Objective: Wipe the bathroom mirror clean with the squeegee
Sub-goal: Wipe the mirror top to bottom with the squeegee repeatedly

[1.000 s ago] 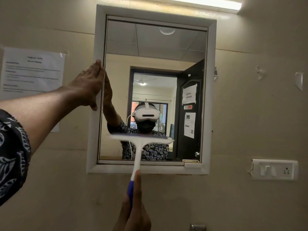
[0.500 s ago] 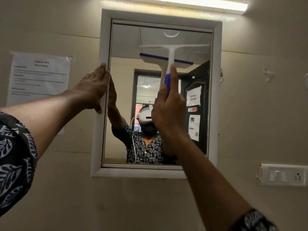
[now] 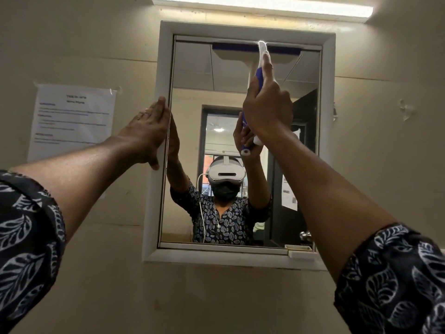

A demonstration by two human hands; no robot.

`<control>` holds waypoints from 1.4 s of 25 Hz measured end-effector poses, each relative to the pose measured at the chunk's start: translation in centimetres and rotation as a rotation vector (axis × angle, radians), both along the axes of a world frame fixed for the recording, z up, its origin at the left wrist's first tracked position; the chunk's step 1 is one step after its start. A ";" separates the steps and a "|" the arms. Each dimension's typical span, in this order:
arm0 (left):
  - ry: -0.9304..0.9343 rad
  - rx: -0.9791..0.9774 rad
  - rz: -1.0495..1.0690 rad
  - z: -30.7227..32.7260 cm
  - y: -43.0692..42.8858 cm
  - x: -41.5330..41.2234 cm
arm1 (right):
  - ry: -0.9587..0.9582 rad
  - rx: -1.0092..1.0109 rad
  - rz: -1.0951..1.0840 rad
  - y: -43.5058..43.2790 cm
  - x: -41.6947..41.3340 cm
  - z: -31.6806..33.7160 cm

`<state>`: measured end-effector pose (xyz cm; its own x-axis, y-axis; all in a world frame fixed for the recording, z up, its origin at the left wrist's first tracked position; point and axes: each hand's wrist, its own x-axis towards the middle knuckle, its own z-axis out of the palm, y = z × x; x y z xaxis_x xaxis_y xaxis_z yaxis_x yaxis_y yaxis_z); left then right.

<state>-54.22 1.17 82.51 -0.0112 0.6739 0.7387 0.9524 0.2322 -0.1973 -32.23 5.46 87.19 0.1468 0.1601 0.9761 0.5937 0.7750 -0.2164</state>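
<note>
As the squeegee (image 3: 256, 49) sat at the mirror (image 3: 240, 145) top | right hand (image 3: 267, 109) gripped its handle | left hand (image 3: 149, 131) lay flat, bracing frame (image 3: 154, 189) | best: even pressure, one straight downward pull.

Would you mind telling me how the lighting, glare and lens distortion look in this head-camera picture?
Head view: the ceiling tube light is blown out to white and casts a small glare spot on the squeegee neck; the wall below is dim and yellowish; the wide lens bows the mirror frame and swells the near sleeves; the paper notice text is too soft to read.
</note>
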 end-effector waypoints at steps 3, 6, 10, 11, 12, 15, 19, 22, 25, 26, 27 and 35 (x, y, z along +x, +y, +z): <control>-0.005 0.000 0.013 0.0 -0.2 0.3 | -0.047 -0.011 -0.047 -0.8 0.5 0.8; -0.012 -0.007 0.016 0.1 -0.4 0.5 | -0.046 -0.046 -0.072 -2.3 1.0 1.7; -0.011 -0.013 0.022 0.1 -0.5 0.7 | -0.056 -0.089 0.051 -3.7 1.3 -2.9; -0.012 -0.013 0.020 0.1 -0.6 0.7 | -0.066 -0.115 0.066 -4.1 1.3 -4.8; -0.013 -0.012 0.020 0.1 -0.6 0.7 | -0.078 -0.146 0.077 -4.4 1.3 -6.7; -0.003 -0.020 0.034 0.1 -0.7 0.9 | -0.105 -0.213 0.088 -5.5 1.0 -11.1; 0.008 -0.022 0.050 0.1 -0.9 1.2 | -0.126 -0.300 0.111 -7.0 0.9 -16.3; 0.017 -0.020 0.050 0.1 -0.9 1.1 | -0.154 -0.415 0.123 -7.6 0.9 -21.1; 0.022 -0.016 0.042 0.0 -0.8 0.9 | -0.178 -0.536 0.114 -8.3 1.1 -24.9; 0.022 -0.013 0.040 0.0 -0.8 0.8 | -0.198 -0.574 0.107 -8.5 1.1 -25.8; 0.022 -0.009 0.039 0.0 -0.7 0.8 | -0.209 -0.612 0.098 -8.8 1.2 -26.5; 0.019 0.005 0.043 0.2 -0.2 0.7 | -0.299 -0.859 0.057 -10.3 1.4 -29.4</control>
